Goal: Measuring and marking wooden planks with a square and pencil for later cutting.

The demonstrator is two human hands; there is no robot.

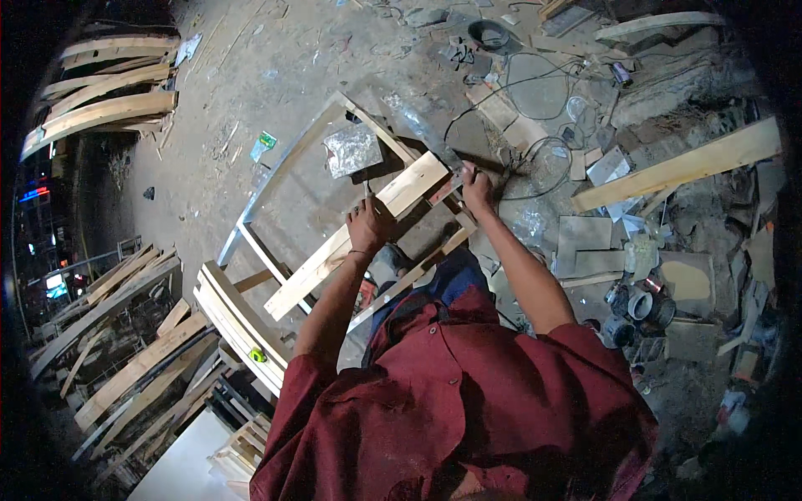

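A pale wooden plank (322, 269) lies slantwise in front of me across a wooden frame (292, 159) with a curved left side. My left hand (370, 227) is closed over the plank's middle, and a thin stick-like thing pokes up past its fingers. At the plank's far right end, my right hand (478, 192) is closed beside the wood, near a flat grey metal strip (449, 157); what its fingers hold is hard to make out. Behind the plank, a silvery block (352, 151) rests within the frame.
Curved wooden pieces (238, 321) stand at the near left, with a yellow-green tape measure (257, 355) on them. Stacked timber (125, 108) lines the left. A loose board (677, 164), black cable (510, 196), black bowl (489, 35) and several containers (639, 305) occupy the right.
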